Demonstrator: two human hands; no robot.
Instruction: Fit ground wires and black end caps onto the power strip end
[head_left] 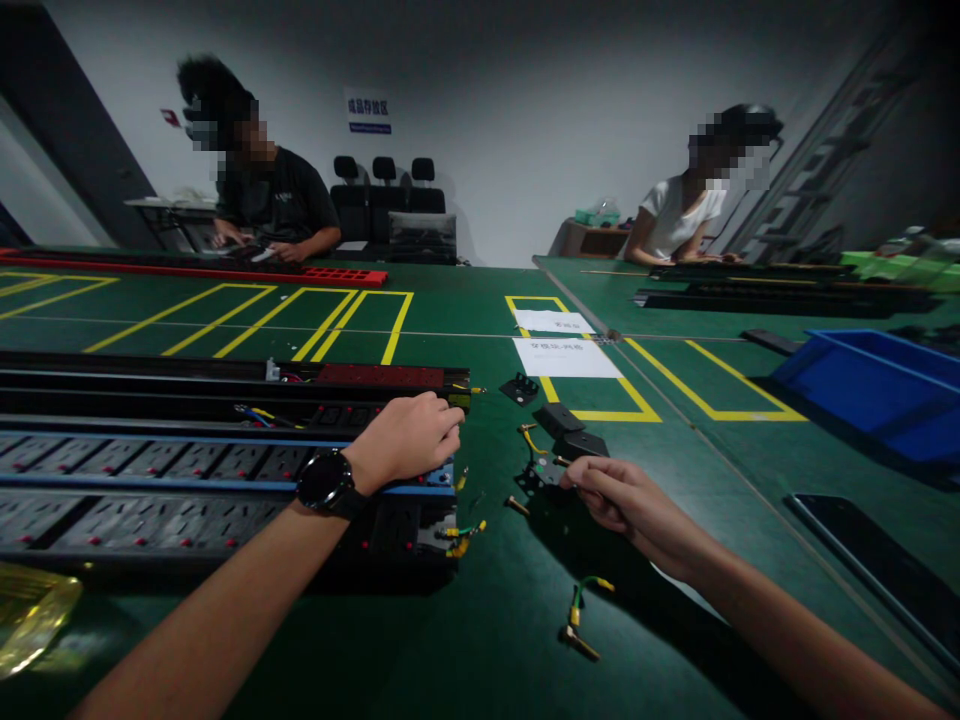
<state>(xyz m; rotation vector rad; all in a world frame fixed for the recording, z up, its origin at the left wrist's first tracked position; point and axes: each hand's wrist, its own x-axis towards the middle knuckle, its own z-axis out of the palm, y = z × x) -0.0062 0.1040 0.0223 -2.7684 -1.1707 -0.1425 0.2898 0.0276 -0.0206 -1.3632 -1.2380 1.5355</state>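
Right hand (622,497) looks pinched on a small bracket (550,472), kinda murky there. Left hand (405,437) hides some blue-edged power strip (159,457), can't tell its grip.

A blue bin (874,398) stands right of papers (568,361).

The room is dim; the plain pale-grey wall (495,130) fades into black toward the upper corners. Soft dark shadows lie on the flat green yellow-lined table (457,310), one under the bare right hand (622,500), reaching toward the near edge, another along the near side of the rectangular blue plastic bin (870,390) at the right edge. Glare catches the see-through yellow plastic object (37,615) at the near left corner. Wide-angle distortion stretches the sides. Blocky pixels mask the black-shirted co-worker (277,200) and white-shirted co-worker (679,220) at head height.
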